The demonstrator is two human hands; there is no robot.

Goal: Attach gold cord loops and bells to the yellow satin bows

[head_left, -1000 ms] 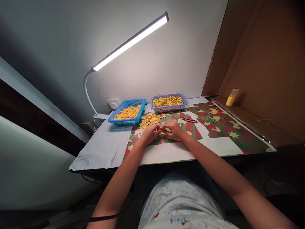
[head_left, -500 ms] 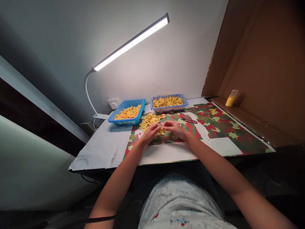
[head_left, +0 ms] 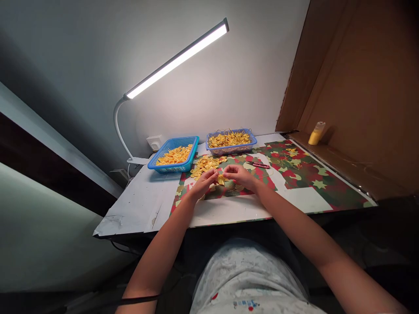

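Over the red-and-green camouflage-patterned sheet, the left hand and right hand pinch a small, ribbon-like yellow piece between them; gentle, even fingertip pressure should keep its folds neat.

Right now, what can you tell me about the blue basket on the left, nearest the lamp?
The blue basket is shallow and roughly rectangular, looks like plastic, and has openwork sides, a smooth rim and a greener-blue outer edge. It sits upright, slightly askew, on the white-covered table, partly filled with small yellow-orange pieces. The lamp slants above and behind it. The left hand and right hand are not touching it.
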